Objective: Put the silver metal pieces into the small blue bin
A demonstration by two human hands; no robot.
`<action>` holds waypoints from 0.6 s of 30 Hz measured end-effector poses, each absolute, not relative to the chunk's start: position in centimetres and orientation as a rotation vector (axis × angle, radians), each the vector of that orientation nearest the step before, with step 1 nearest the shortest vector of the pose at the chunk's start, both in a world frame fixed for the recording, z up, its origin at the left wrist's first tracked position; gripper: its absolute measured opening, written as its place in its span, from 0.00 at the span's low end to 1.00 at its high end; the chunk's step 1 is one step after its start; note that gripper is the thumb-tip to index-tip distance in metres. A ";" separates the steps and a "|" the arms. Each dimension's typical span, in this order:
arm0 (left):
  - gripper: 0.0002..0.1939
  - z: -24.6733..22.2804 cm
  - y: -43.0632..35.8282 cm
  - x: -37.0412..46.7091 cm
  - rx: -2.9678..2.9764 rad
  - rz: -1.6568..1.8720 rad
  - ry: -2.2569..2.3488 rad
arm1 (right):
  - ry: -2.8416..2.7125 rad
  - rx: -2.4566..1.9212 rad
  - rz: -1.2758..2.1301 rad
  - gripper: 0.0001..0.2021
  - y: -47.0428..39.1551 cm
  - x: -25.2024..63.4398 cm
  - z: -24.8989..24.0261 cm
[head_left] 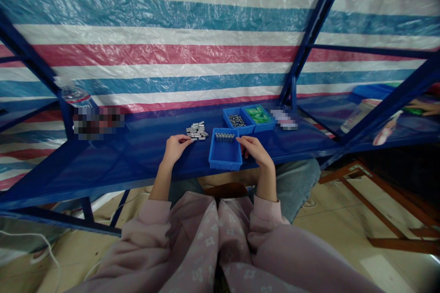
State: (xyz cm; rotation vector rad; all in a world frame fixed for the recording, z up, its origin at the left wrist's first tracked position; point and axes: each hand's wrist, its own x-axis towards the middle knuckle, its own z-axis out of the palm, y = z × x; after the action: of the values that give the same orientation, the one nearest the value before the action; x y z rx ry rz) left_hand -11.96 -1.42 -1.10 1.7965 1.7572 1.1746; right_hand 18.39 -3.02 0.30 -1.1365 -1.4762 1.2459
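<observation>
The left hand, fingers curled, touches a pile of small silver metal cylinders, while the half-open right hand grips the rectangular blue plastic bin, unlabelled.

Metal pieces left of tray

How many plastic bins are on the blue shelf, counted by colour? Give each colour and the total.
Blue bins: 2, the near blue bin between the left hand and right hand, and the far blue bin
Green bins: 1, the green bin
Total: 3
</observation>
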 end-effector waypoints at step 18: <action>0.07 7.6 -0.3 -4.4 2.394 0.864 1.232 | -1.487 -1.141 1.265 0.21 -3.0 18.5 0.2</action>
State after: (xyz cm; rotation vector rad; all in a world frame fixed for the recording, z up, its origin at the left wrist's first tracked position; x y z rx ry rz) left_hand -4.42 -0.34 7.57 2.3942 1.2321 0.8641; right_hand 18.47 -2.95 0.17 -1.1407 -1.4867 1.2653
